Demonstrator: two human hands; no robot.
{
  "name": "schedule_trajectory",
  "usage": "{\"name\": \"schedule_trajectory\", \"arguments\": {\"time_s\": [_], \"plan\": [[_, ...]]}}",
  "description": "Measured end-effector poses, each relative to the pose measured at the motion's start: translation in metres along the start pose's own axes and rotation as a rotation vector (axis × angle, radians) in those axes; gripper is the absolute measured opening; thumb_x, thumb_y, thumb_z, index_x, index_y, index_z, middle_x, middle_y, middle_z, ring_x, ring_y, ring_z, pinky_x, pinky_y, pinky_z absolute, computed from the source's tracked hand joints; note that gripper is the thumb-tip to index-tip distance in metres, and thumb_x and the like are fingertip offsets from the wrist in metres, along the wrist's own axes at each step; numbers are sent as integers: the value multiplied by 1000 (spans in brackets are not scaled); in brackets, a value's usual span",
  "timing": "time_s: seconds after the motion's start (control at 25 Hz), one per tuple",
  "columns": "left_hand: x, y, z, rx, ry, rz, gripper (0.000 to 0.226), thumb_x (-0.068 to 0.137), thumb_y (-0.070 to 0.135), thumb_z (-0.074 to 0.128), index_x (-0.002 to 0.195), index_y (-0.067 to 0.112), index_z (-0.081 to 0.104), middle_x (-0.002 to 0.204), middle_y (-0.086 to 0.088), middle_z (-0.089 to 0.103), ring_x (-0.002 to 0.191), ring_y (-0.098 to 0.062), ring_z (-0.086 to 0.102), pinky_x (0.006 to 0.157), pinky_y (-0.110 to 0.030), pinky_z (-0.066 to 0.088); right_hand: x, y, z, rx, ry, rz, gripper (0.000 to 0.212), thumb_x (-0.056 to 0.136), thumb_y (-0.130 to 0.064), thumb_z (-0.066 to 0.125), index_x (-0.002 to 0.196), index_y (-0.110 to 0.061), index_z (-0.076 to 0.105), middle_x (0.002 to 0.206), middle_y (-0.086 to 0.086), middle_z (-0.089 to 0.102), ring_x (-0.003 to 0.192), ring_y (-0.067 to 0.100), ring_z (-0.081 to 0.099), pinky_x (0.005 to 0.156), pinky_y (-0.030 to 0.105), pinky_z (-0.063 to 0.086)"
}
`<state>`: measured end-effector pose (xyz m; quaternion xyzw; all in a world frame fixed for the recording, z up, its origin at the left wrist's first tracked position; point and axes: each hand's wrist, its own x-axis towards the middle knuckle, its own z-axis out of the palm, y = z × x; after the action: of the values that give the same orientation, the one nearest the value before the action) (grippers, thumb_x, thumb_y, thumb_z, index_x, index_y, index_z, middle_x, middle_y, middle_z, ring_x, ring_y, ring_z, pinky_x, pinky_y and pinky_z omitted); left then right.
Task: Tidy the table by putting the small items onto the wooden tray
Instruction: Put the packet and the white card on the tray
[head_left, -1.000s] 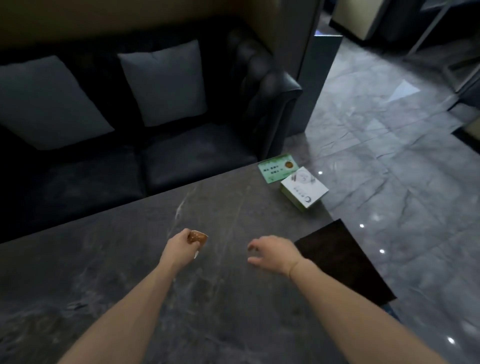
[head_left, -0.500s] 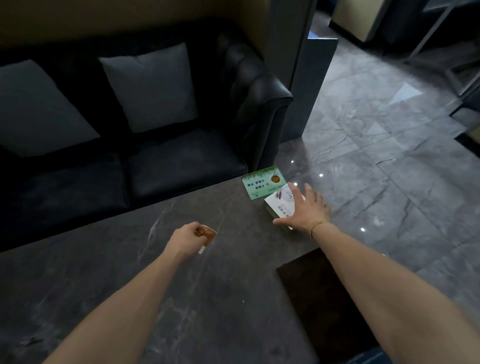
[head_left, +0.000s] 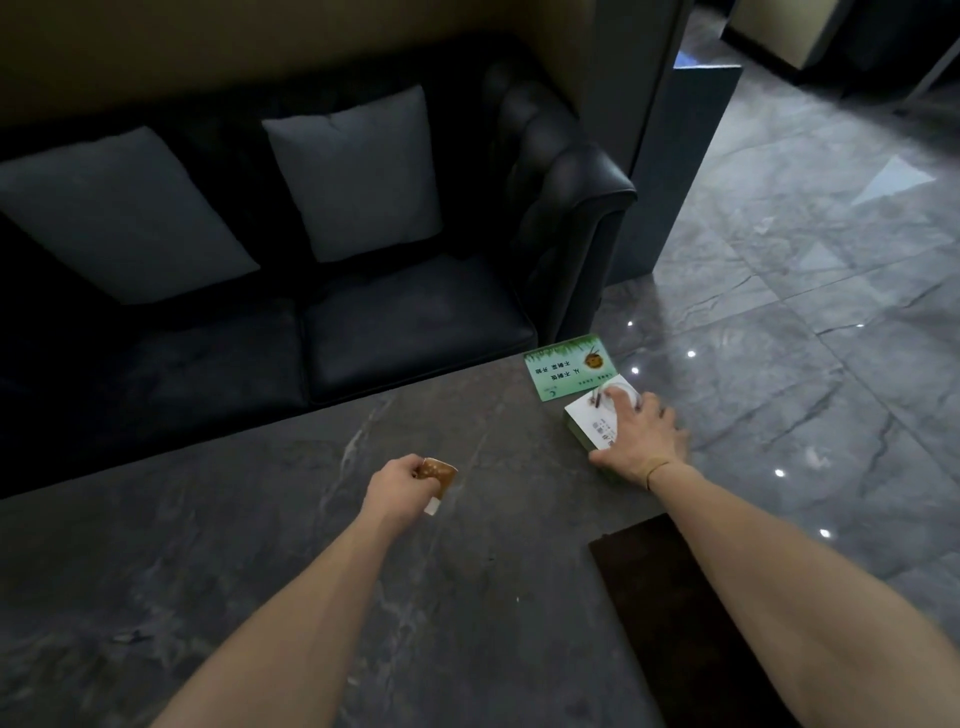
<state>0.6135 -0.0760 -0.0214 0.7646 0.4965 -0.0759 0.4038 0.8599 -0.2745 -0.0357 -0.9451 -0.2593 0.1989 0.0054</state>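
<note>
My left hand (head_left: 397, 486) is closed around a small brown packet (head_left: 438, 473) with a white end, held just above the dark marble table (head_left: 260, 545). My right hand (head_left: 636, 441) lies on top of a white and green box (head_left: 589, 422) at the table's far right corner, thumb along its near side and fingers over its far edge. A green card (head_left: 566, 366) lies flat just beyond the box. The dark wooden tray (head_left: 675, 613) sits at the table's right edge, partly under my right forearm.
A black leather sofa (head_left: 415, 322) with two grey cushions (head_left: 358, 171) stands right behind the table. To the right lies glossy grey tiled floor (head_left: 805, 312), and a dark pillar (head_left: 691, 156) rises by the sofa arm.
My right hand went from the tray's edge out to the far right corner and now wraps around the box. My left hand has kept the brown packet in about the same place.
</note>
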Motion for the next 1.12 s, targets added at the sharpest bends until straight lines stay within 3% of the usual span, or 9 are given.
{"name": "schedule_trajectory", "arguments": {"time_s": [0.4,0.52,0.64,0.84,1.0,1.12], "plan": [[-68,-20,-41,-207,81,-19,11,79,16,65,71,21,59,71,3,60,73,-18,56,60,-30,39,-93,-66,-13,92,56,-156,94,61,-64,71,135,-43,17,134,10,33,114,34,40,95,52,39],[-93,-45,-59,-290,108,-22,3,80,15,65,78,17,64,76,1,63,74,-18,57,62,-30,40,-128,-97,-14,106,65,-211,95,57,-63,70,135,-44,18,135,9,33,114,35,41,95,52,39],[-120,-87,-80,-381,150,-37,5,81,14,66,86,14,67,81,-3,65,75,-18,57,65,-30,41,-167,-137,-11,100,93,-292,95,54,-60,69,134,-44,21,133,7,34,112,33,41,94,52,39],[-174,-177,-123,-483,211,-77,10,82,13,66,79,22,65,80,-1,65,77,-18,58,65,-28,42,-234,-215,11,88,118,-443,92,54,-61,69,133,-44,26,132,4,36,111,30,42,92,48,39],[-219,-255,-159,-540,292,-105,5,81,11,67,83,16,67,81,-4,65,76,-19,57,68,-30,42,-286,-281,38,100,96,-543,89,57,-66,69,133,-45,27,135,3,35,116,31,41,94,48,39],[-253,-308,-183,-571,376,-101,6,83,4,65,82,11,65,80,-6,61,76,-18,52,59,-20,38,-324,-323,61,80,64,-631,89,57,-67,69,133,-46,26,134,3,35,116,30,41,95,49,40]]}}
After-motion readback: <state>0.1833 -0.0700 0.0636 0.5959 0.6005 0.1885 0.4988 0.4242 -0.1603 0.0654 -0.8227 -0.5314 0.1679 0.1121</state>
